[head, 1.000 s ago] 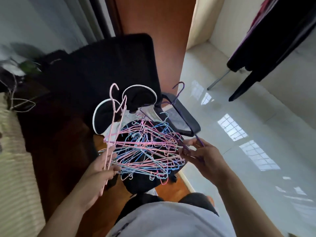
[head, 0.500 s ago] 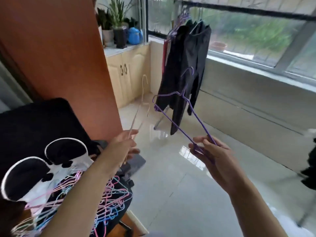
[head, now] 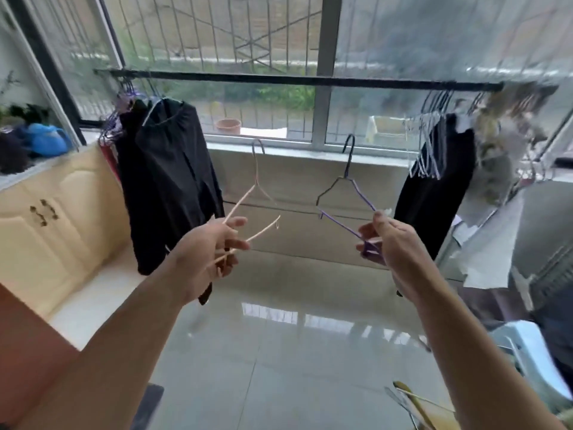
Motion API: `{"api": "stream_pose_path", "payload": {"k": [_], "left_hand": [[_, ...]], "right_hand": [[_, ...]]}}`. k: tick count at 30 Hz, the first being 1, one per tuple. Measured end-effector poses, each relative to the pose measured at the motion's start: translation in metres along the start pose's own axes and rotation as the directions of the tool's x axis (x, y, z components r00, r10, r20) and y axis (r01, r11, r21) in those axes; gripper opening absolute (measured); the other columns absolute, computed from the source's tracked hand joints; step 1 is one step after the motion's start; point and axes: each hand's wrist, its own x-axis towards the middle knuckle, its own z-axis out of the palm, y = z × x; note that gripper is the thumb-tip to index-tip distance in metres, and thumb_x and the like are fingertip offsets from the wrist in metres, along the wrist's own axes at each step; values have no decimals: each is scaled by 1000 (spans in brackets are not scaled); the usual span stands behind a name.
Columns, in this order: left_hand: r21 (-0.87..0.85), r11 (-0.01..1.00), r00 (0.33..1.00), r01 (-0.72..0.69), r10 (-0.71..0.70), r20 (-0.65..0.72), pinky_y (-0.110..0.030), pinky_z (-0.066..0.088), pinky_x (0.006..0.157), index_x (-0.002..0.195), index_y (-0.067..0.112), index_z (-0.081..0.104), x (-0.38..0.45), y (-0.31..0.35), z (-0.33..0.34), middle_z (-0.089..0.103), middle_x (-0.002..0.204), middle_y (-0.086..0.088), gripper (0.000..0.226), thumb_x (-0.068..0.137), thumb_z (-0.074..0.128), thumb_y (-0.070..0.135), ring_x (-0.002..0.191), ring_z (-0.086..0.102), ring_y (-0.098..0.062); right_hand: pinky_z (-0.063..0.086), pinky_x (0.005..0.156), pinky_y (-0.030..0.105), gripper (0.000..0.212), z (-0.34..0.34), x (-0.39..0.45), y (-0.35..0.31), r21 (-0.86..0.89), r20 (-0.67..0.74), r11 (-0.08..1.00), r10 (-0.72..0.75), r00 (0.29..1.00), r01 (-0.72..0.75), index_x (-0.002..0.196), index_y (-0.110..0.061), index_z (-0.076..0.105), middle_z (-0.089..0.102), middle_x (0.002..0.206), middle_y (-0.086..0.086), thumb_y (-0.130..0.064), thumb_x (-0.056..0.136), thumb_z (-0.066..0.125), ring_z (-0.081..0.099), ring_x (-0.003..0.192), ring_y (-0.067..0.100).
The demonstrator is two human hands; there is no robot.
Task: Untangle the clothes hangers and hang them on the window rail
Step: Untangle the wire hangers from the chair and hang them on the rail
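L hand [head: 214, 243] pinches a pink hanger [head: 251, 209] by its lower corner; R hand [head: 390, 243] grips a purple hanger [head: 344, 193] the same way. Both hangers upright w/ hooks up, below the window rail [head: 310, 80], apart, not touching it. Black clothes [head: 167, 181] hang at rail's left end.

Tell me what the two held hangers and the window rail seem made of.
Pink hanger: thin wire, probably pale plastic-coated, judging by its slim bent outline. Purple hanger: the same thin wire, purple coating, darker at the hook. Rail: likely dark painted metal, straight and matte.
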Motion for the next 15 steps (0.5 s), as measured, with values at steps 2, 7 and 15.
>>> {"api": "stream_pose_path", "payload": {"k": [2,7,15], "left_hand": [[9,998,998,-60,59,36,-31,44,61,114,22,72,29,25,18,65,82,-10,32,97,48,11,65,53,-19],[26,982,981,-185,183,65,-42,55,67,115,18,69,108,73,60,63,83,-12,28,102,44,13,63,61,-24],[112,943,941,-314,293,166,-42,53,67,120,17,62,230,141,137,63,87,-17,25,106,42,14,72,62,-30]], "right_hand": [[54,75,41,43,-12,35,-22,-8,-44,999,-45,998,45,85,-7,64,63,88,12,-36,108,42,63,69,24],[54,77,44,50,-23,113,-66,-63,-107,989,-140,984,134,94,-3,64,62,92,12,-43,108,38,63,78,26],[57,70,47,37,-44,219,-68,-68,-213,994,-103,972,90,90,-8,65,62,92,9,-31,107,42,62,81,23]]}}
